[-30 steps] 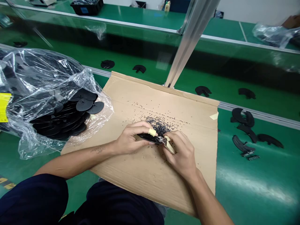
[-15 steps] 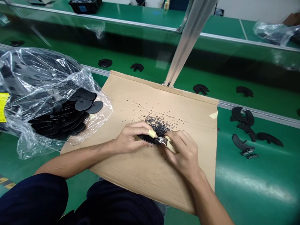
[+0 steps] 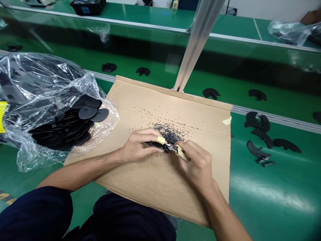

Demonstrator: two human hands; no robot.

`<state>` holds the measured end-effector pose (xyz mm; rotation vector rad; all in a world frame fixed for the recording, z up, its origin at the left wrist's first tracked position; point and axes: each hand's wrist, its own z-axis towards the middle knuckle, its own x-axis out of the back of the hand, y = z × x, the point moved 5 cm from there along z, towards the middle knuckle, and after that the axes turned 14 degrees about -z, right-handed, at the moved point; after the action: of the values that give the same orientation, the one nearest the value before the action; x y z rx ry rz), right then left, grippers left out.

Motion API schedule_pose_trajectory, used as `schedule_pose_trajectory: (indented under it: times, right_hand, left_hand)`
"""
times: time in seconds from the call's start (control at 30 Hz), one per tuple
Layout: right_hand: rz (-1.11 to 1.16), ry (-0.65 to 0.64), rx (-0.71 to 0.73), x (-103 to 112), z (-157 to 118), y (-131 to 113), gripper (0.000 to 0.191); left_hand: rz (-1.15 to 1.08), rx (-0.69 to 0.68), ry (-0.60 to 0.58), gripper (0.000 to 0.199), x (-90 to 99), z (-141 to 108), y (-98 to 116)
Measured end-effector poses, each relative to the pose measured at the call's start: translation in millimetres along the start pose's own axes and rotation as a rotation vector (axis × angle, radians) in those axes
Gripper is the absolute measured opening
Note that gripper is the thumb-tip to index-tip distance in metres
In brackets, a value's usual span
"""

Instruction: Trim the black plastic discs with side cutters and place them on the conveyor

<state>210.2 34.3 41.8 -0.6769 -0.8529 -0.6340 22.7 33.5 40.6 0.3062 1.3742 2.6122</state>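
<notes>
My left hand (image 3: 139, 145) is closed on a black plastic disc (image 3: 156, 145), thumb below and fingers above; yellow tape wraps one fingertip. In my right hand (image 3: 197, 159) is a pair of cutting pliers (image 3: 172, 147) with pale-wrapped handles. The metal jaws meet the disc's right edge; whether they are closed on it I cannot tell. Just beyond my hands, a heap of tiny black plastic bits (image 3: 172, 134) lies scattered over the cardboard sheet (image 3: 150, 187).
Black discs (image 3: 67, 129) spill from a clear plastic bag (image 3: 50, 73) at the left. Curved black parts (image 3: 259, 150) lie on the green surface (image 3: 263, 190) at the right. A metal post (image 3: 195, 47) stands behind the cardboard. A black bin (image 3: 87, 7) sits at the back.
The disc has tilted in my left hand and shows less of its face. The pliers have shifted slightly along its edge. The whole view has moved a little.
</notes>
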Motion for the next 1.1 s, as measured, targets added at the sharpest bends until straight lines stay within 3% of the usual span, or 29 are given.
schedule_pose_trajectory:
  times: [0.2, 0.5, 0.63, 0.8, 0.9, 1.0, 1.1]
  right_hand:
    - [0.061, -0.016, -0.149, -8.7, 1.0, 12.5, 0.021]
    - [0.366, -0.159, -0.223, -14.8, 5.5, 2.0, 0.013]
    - [0.415, -0.116, -0.212, -11.2, 5.2, -2.3, 0.003]
    - [0.390, -0.033, -0.077, 0.3, 5.1, -14.9, 0.013]
    - [0.445, 0.004, -0.153, 1.8, 5.0, -8.6, 0.012]
    - [0.248, 0.012, -0.250, -0.7, 4.3, 8.0, 0.015]
    - [0.035, -0.050, -0.208, -5.9, 4.0, 16.6, 0.022]
  left_hand:
    - [0.038, -0.010, -0.008, 0.016, -1.1, -0.4, 1.6]
    - [0.167, -0.021, -0.011, 0.017, -0.1, -1.9, -1.0]
    - [0.178, -0.018, -0.057, 0.023, -2.3, -2.1, -1.9]
    - [0.292, -0.071, -0.139, 0.016, -5.6, -5.4, -2.9]
    - [0.268, -0.006, -0.094, 0.014, -1.4, -4.4, -7.0]
    - [0.141, 0.122, -0.005, 0.015, 4.2, -2.9, -12.0]
    - [0.044, 0.194, 0.031, 0.016, 5.5, -3.0, -14.6]
